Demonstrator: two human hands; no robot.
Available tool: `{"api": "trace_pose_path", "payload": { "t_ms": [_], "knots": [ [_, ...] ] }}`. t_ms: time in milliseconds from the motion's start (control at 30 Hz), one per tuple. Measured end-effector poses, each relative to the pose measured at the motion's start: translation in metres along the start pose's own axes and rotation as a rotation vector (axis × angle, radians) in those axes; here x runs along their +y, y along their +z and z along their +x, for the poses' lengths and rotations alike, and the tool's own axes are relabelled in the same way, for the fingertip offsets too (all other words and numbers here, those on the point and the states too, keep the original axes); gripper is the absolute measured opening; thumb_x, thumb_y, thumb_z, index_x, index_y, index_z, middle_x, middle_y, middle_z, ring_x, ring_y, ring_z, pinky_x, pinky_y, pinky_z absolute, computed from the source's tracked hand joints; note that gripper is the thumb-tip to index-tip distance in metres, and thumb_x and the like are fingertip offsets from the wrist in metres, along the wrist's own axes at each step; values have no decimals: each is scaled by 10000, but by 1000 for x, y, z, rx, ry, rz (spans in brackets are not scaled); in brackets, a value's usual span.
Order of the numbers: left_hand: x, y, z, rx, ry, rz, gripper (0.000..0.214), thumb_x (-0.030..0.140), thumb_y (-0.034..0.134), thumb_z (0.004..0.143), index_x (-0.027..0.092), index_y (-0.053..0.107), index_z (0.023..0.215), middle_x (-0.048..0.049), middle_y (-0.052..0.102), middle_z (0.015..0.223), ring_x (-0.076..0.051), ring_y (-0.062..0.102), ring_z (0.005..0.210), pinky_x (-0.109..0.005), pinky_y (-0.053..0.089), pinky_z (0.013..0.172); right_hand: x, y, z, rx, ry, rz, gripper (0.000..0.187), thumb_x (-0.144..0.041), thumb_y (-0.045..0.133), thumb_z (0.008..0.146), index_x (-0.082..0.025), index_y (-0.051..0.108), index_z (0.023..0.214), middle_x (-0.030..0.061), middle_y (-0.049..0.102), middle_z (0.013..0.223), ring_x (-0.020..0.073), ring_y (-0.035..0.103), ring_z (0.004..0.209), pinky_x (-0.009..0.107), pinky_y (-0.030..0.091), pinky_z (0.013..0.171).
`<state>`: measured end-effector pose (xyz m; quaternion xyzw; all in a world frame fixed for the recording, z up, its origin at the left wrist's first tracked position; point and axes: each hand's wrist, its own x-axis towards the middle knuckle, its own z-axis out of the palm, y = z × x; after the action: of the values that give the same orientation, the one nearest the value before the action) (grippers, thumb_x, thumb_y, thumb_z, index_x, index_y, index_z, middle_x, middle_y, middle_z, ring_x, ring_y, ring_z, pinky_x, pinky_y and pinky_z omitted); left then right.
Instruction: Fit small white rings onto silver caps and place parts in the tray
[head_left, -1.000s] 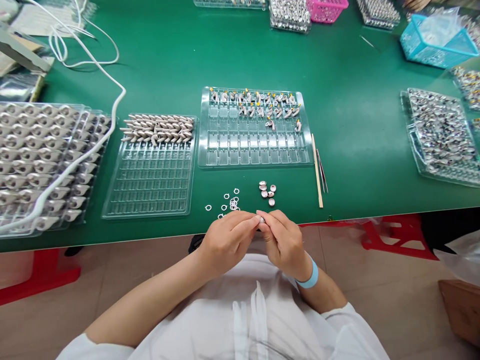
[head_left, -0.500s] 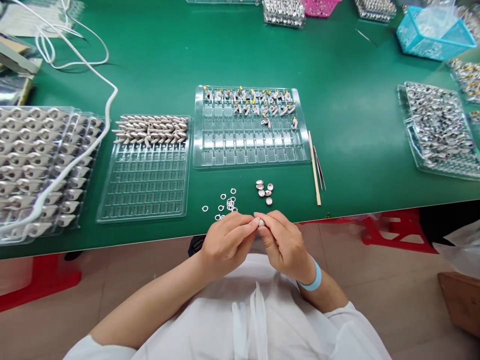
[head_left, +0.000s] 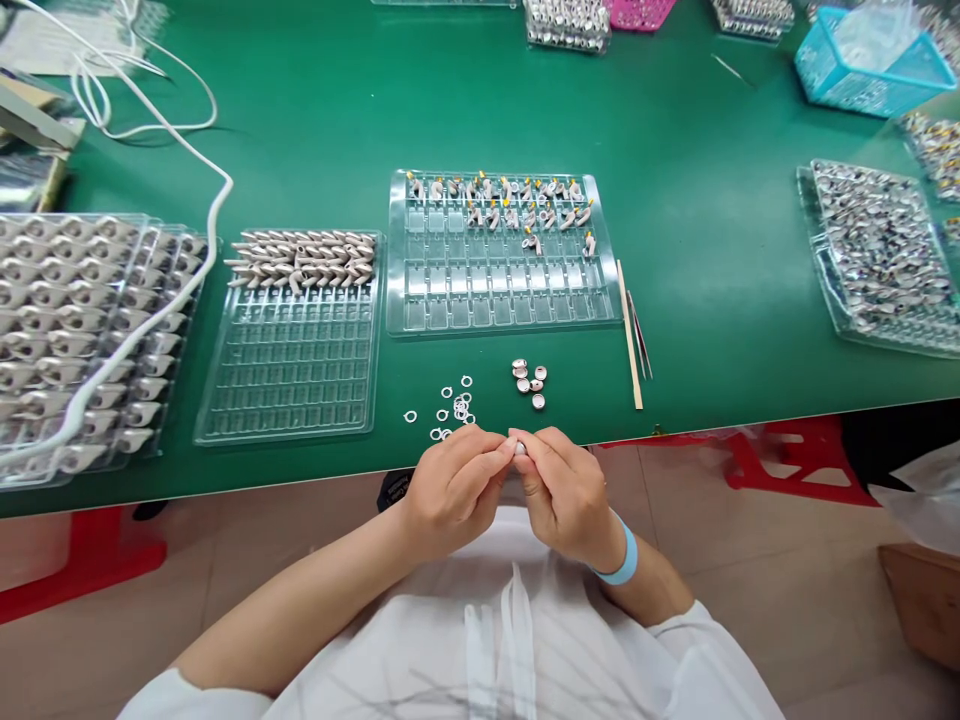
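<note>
With left hand (head_left: 454,490) and right hand (head_left: 566,492) drawn together, fingertip to fingertip, pinching a small pale part (head_left: 520,449), mostly covered by the fingers. Held at the near edge of the table (head_left: 697,250), seemingly over the clothes (head_left: 420,630) rather than the surface. Could slip out if squeezed unevenly, being tiny and perhaps smooth; liable then to drop past the edge to the floor (head_left: 285,530) and hard to find again. Impossible to tell, behind the fingers, how squarely gripped; if pressed askew, might get bent or marked. Just beyond the left hand, loose rings (head_left: 460,409), some overlapping; easily scattered by a careless sweep. Just beyond the fingertips, round caps (head_left: 538,401), loose too, perhaps apt to roll if knocked.
</note>
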<state>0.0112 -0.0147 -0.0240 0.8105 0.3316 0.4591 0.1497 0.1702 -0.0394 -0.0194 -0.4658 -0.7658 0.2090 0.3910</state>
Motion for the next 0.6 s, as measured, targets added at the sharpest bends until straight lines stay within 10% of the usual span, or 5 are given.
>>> {"api": "trace_pose_path", "payload": {
  "t_ms": [600],
  "knots": [
    [1,1,0,-80,56,160,278,8,458,784,136,483,1029,-118,651,795,-175,571,680,-318,528,560,4,13,-4,77,-51,-105,358,-90,455,864,-86,499,1219,120,622,860,178,574,706,298,482,553]
  ]
}}
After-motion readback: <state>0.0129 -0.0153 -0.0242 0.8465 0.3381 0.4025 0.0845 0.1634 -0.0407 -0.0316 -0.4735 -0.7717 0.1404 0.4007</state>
